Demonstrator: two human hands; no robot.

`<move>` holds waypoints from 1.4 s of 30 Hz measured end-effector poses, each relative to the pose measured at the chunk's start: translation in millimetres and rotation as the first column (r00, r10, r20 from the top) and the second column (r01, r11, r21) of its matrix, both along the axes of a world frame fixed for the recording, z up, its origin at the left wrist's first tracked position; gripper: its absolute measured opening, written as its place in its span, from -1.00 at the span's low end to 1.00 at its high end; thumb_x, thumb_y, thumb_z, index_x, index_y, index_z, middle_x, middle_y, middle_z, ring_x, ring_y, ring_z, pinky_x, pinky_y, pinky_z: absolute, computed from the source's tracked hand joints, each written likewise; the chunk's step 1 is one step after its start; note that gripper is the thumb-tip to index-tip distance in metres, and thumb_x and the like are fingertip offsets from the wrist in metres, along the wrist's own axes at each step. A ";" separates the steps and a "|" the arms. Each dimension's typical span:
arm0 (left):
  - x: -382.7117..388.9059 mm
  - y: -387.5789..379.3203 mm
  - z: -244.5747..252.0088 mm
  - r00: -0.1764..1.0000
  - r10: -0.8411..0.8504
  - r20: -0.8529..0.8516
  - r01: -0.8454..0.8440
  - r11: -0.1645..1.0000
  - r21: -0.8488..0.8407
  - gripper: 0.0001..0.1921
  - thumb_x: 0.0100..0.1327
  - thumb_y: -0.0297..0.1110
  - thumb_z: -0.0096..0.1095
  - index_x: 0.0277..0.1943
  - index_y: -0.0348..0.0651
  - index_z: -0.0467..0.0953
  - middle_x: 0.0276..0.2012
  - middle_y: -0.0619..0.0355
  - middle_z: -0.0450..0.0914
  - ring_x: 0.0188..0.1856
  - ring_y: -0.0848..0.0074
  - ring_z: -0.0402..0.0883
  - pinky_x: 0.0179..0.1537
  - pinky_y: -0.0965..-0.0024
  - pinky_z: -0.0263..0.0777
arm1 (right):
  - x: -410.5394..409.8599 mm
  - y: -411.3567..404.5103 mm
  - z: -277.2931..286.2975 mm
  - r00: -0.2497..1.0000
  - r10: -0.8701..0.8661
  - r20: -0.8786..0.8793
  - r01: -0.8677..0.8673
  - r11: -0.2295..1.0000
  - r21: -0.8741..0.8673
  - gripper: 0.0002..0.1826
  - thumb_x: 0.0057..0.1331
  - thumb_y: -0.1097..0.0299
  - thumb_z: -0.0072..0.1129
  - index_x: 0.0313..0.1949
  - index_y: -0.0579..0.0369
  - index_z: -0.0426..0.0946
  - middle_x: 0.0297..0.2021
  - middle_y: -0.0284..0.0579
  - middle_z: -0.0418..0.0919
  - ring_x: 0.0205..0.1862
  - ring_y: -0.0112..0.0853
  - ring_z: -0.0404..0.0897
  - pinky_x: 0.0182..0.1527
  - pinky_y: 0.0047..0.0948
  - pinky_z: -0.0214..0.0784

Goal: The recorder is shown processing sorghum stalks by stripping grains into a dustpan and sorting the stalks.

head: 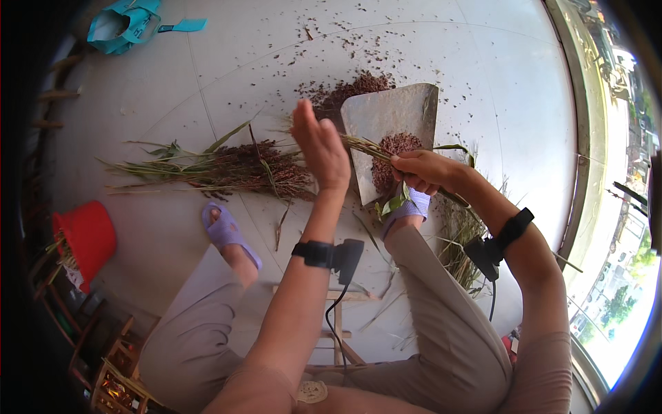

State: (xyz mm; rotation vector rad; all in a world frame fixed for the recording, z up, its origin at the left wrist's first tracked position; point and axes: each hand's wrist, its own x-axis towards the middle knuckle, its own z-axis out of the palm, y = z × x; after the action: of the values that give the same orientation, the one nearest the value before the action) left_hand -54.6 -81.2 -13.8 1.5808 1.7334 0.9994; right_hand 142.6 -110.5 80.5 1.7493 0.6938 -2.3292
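Note:
My right hand is closed around a bunch of thin dry stalks, held over a worn metal dustpan-like scoop. Reddish-brown seed heads or grain lie in the scoop beneath that hand. My left hand is raised beside the tips of the stalks, fingers extended, and nothing shows in its grasp. Left of it on the floor lies a bundle of dark red seed heads on green stems, probably sorghum. A heap of loose dark grain rests against the scoop's far side.
Stripped stalks lie by my right leg. A red bucket with stems is at left. A turquoise bag and a turquoise-bladed tool sit at upper left. Grain bits scatter across the floor. Wooden furniture stands at lower left.

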 end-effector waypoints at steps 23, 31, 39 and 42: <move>-83.6 0.4 -23.6 0.712 0.508 0.486 -0.526 0.843 -0.110 -0.40 0.54 0.03 -0.31 0.33 -0.36 0.26 0.33 -0.15 0.31 0.37 0.18 0.29 0.39 0.23 0.11 | 16.2 -63.0 89.7 0.725 0.344 0.596 -0.678 0.506 0.533 -0.75 0.51 0.15 -0.10 -0.20 0.07 0.36 -0.57 -0.11 0.51 -0.55 -0.18 0.56 -0.51 -0.14 0.34; -0.6 -2.5 -5.1 0.996 0.079 0.035 -0.084 0.984 0.157 -0.44 0.56 -0.04 -0.39 0.35 -0.31 0.25 0.29 -0.12 0.36 0.36 0.10 0.29 0.37 0.06 0.10 | -33.1 -16.9 -13.7 0.323 0.069 0.944 -0.946 0.016 0.323 -0.85 0.29 0.32 0.07 -0.25 0.04 0.33 -0.48 -0.14 0.55 -0.48 -0.27 0.65 -0.54 -0.27 0.47; 50.5 -0.1 -34.6 0.961 0.222 0.165 -0.219 0.975 -0.031 -0.53 0.51 -0.07 -0.30 -0.32 -0.27 0.45 -0.39 -0.14 0.54 -0.25 -0.05 0.49 -0.13 -0.02 0.34 | -11.5 -25.9 8.8 0.242 0.134 0.961 -0.969 -0.023 0.247 -0.85 0.34 0.36 0.05 -0.13 -0.02 0.34 -0.43 -0.16 0.54 -0.43 -0.30 0.66 -0.53 -0.26 0.51; 50.9 -2.6 -33.9 0.977 0.198 0.085 -0.198 0.980 0.000 -0.52 0.53 -0.05 -0.28 -0.36 -0.26 0.39 -0.47 -0.13 0.44 -0.32 -0.06 0.42 -0.23 -0.04 0.24 | -9.4 -30.0 30.6 0.252 0.212 0.944 -0.968 0.052 0.247 -0.89 0.38 0.39 0.01 -0.15 0.03 0.30 -0.42 -0.13 0.57 -0.41 -0.27 0.68 -0.50 -0.21 0.54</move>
State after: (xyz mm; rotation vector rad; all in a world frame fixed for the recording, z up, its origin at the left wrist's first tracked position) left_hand -3.7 -83.8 -47.7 1.3694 1.8566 1.1527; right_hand 133.2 -140.5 111.1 1.6109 2.1547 -0.2966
